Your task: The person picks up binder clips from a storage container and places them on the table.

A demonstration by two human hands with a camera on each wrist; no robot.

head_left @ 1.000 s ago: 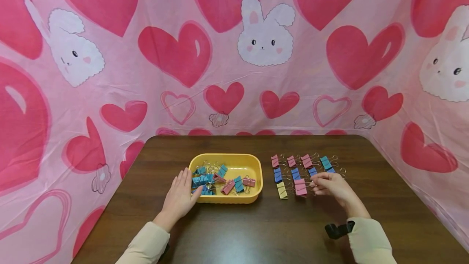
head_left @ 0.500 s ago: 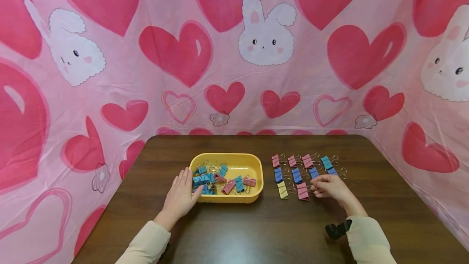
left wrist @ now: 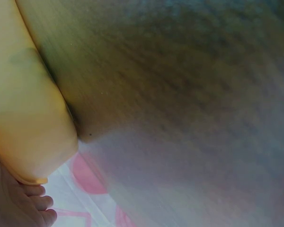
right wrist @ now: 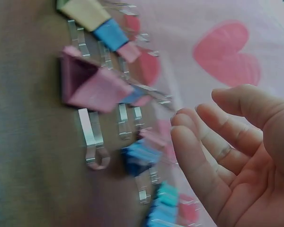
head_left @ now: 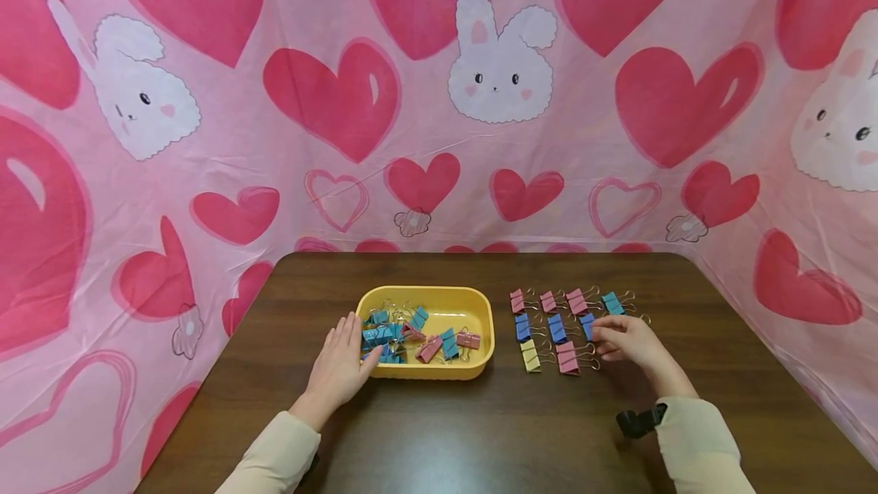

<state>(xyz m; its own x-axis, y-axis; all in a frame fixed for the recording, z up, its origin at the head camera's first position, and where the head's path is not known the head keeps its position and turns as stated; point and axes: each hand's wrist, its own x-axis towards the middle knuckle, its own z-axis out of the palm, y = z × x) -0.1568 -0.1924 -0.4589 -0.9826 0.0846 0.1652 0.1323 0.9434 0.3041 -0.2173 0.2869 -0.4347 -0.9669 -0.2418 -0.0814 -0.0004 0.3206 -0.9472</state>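
Note:
A yellow plastic bin point(head_left: 432, 373) stands left of centre with several teal, blue and pink binder clips inside. My left hand point(head_left: 338, 364) rests against its left side, fingers straight and thumb over the near rim. In the left wrist view the bin's wall point(left wrist: 33, 104) hides most of that hand. To the right, binder clips lie in rows. The front row has a yellow clip point(head_left: 531, 357) and a pink clip point(head_left: 568, 358). My right hand point(head_left: 634, 347) hovers just right of the pink clip, apart from it. Its relaxed fingers point(right wrist: 194, 165) hold nothing in the right wrist view.
Behind the front row lie several blue clips point(head_left: 557, 328), one partly behind the right hand. The back row has pink clips point(head_left: 576, 301) and a teal clip point(head_left: 613, 303). A pink heart-printed cloth point(head_left: 425, 136) hangs around the brown table point(head_left: 439, 433).
My right hand has let go of the pink clip's wire handles and moved slightly up and right. The clip stays lying in the front row. My left hand keeps its place.

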